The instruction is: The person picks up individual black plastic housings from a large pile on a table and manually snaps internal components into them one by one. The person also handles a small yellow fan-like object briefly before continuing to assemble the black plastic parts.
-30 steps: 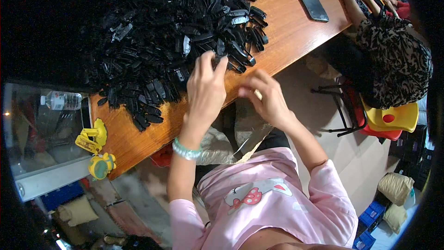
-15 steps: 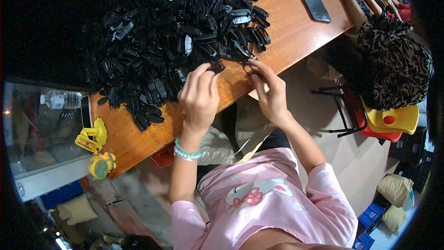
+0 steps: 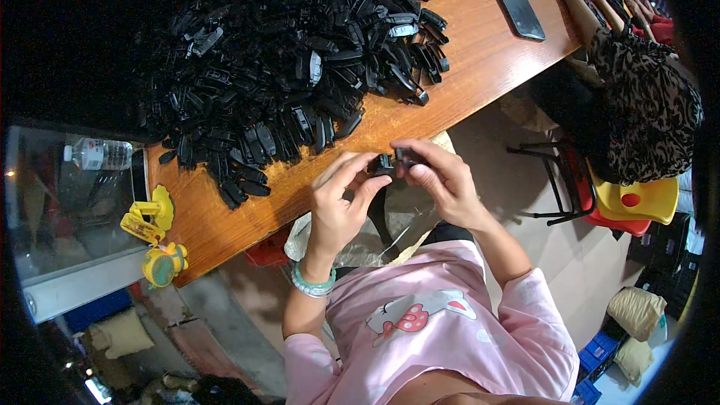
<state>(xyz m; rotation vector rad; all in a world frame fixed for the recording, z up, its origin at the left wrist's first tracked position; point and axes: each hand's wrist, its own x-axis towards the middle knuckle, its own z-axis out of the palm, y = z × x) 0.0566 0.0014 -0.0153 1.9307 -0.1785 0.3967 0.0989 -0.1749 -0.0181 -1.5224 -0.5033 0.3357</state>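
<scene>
Just past the table's near edge, over my lap, both hands are close together. My left hand (image 3: 339,201) pinches a small black plastic piece (image 3: 382,166) between thumb and fingers. My right hand (image 3: 448,182) is closed on another small dark piece (image 3: 401,157), right beside the first; fingers partly cover it, and I cannot tell whether the two touch. A big heap of black plastic pieces (image 3: 255,97), long and rounded, covers the left and middle of the wooden table (image 3: 480,67). Beneath my hands a translucent plastic bag (image 3: 352,242) hangs at my lap.
A dark phone (image 3: 516,7) lies at the table's far right. Yellow objects, including a small round fan (image 3: 165,264), stand at the left corner near a clear bottle (image 3: 99,154). Another person in a patterned top (image 3: 645,105) works at right, by a yellow stool (image 3: 637,193).
Both hands have drawn back from the heap's edge toward me, each with a small dark piece. They are now closer together. The view has shifted slightly.
</scene>
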